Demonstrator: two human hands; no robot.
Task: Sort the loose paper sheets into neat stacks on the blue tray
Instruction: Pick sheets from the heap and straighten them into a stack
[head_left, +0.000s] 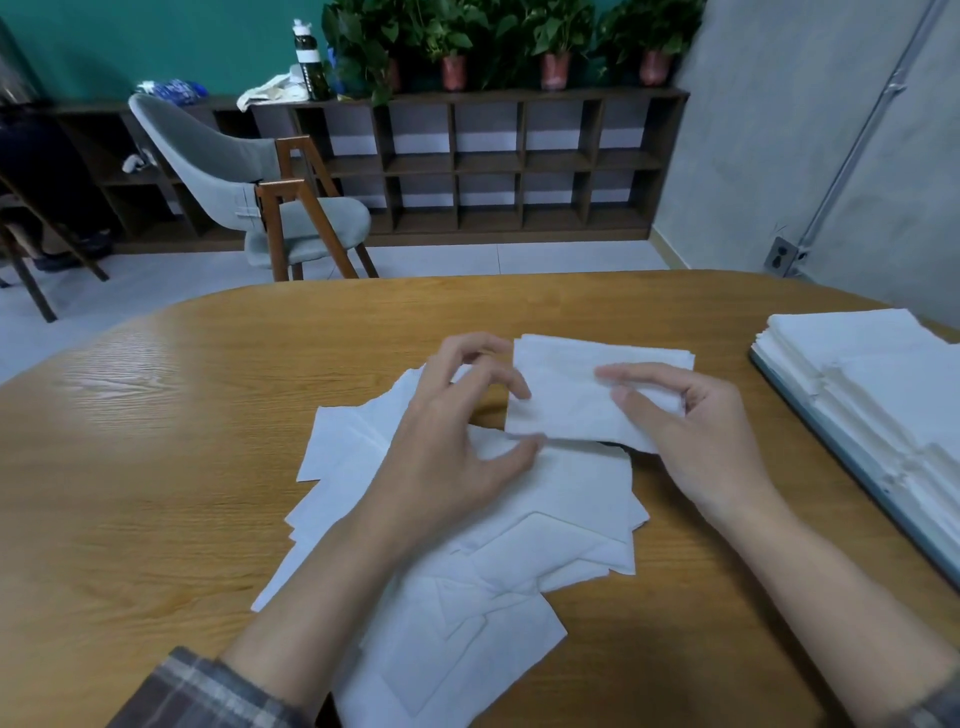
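A loose pile of white paper sheets (457, 545) lies spread on the wooden table in front of me. My right hand (696, 436) holds a small bundle of folded white sheets (566, 389) just above the pile, thumb and fingers curled round its right end. My left hand (457, 431) hovers at the bundle's left edge with fingers spread and bent; one fingertip touches the edge. At the right edge of the view a blue tray (852, 483) carries neat stacks of white sheets (883, 379).
The wooden table (156, 467) has a rounded far edge. Beyond it stand a grey chair (234, 176) with wooden legs and a low dark shelf unit (519, 166) with potted plants and a bottle on top. A grey wall with a socket is at right.
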